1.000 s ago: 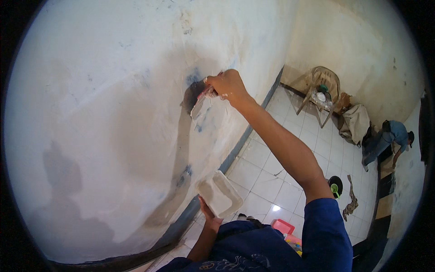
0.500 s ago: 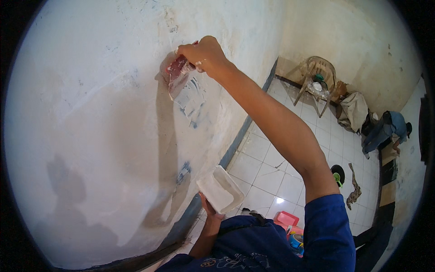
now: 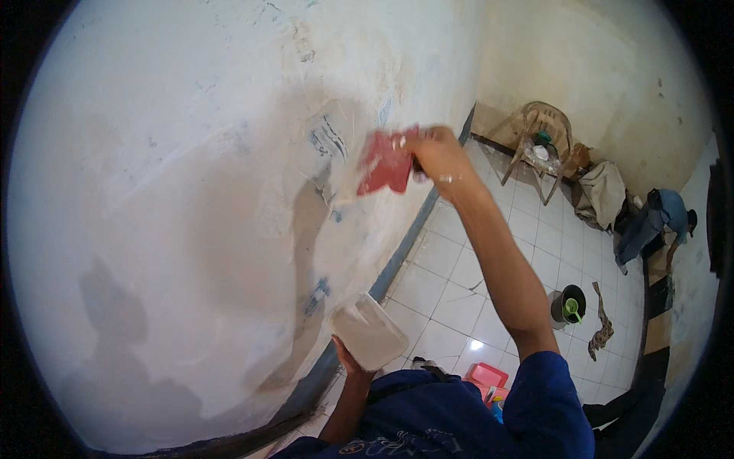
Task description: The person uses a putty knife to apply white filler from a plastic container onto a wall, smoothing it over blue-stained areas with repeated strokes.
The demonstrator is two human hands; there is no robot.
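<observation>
My right hand (image 3: 443, 161) grips a red putty scraper (image 3: 388, 162) smeared with white paste. It is held out in front of the wall, its blade pointing left; whether it touches the surface I cannot tell. Low down, my left hand (image 3: 350, 358) is closed on the near left side of a white rectangular tub (image 3: 368, 333) with pale putty inside. The pale wall (image 3: 199, 176) fills the left half of the view. Bluish bare patches (image 3: 327, 141) and streaks show on it, left of the scraper.
White tiles (image 3: 436, 291) cover the floor on the right. A black bucket (image 3: 567, 304) with a green scoop stands there, beside a crumpled cloth (image 3: 601, 329). Farther off are a plastic chair (image 3: 544, 130), a draped sack (image 3: 600, 191) and a bending person (image 3: 657, 222). Pink containers (image 3: 486, 375) lie near me.
My right hand has swung right and down with the scraper, off the streaked patch. The tub in my left hand has tilted slightly and shifted a little left. More of the bucket shows.
</observation>
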